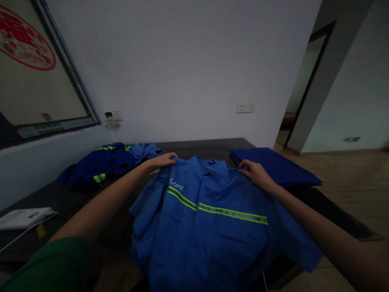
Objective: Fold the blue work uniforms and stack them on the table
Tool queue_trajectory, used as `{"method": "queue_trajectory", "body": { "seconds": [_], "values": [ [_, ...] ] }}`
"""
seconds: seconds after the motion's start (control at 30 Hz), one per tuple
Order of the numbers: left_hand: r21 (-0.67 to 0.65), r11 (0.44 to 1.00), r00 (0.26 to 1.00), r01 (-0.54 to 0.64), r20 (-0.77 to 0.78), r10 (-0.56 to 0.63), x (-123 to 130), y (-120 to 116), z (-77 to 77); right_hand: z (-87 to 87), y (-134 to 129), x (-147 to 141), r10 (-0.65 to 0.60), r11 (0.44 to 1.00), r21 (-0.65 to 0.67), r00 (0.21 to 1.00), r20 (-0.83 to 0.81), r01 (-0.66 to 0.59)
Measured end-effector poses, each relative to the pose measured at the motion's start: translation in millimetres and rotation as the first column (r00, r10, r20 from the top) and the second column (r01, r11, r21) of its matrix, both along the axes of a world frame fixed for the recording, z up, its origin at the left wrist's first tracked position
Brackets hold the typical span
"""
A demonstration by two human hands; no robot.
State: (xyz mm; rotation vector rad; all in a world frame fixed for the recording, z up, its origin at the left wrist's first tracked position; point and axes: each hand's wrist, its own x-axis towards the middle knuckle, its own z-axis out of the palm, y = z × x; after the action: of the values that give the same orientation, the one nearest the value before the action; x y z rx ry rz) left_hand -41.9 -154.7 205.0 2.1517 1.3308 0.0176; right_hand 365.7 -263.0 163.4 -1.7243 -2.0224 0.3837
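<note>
A blue short-sleeved work shirt (194, 227) with yellow-green reflective strips across its chest hangs spread in front of me, collar upward and buttoned front facing me. My left hand (165, 159) pinches its shoulder on the left side of the collar. At the opposite shoulder, my right hand (253, 172) grips the fabric between thumb and fingers. White lettering shows on the chest at the left. The lower hem runs out of the bottom of the view.
A heap of dark blue clothes (100, 164) with reflective strips lies on the dark table (194, 146) at left. A folded blue stack (273, 166) lies at right. A white device (26, 218) with a cable sits at the left edge. Behind stands a wall with sockets (244, 108).
</note>
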Motion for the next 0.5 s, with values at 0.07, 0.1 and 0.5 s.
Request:
{"method": "queue_trajectory", "body": {
  "seconds": [0.07, 0.1, 0.5],
  "values": [
    [0.009, 1.000, 0.996, 0.010, 0.093, -0.010, -7.0, -0.9, 31.4, 36.1, -0.8, -0.2, 0.024, 0.995, 0.098, 0.999, -0.021, -0.022],
    [0.025, 1.000, 0.991, 0.004, 0.134, -0.007, -11.1, -2.5, 48.5, 55.7, -1.1, 0.1, 0.045, 0.989, 0.144, 0.998, -0.033, -0.039],
    [0.805, 0.562, 0.970, -0.189, 0.243, -0.022, -36.6, -41.8, 276.5, 280.5, -2.3, -18.8, -0.173, 0.716, 0.694, 0.983, 0.068, 0.078]
  ]
}}
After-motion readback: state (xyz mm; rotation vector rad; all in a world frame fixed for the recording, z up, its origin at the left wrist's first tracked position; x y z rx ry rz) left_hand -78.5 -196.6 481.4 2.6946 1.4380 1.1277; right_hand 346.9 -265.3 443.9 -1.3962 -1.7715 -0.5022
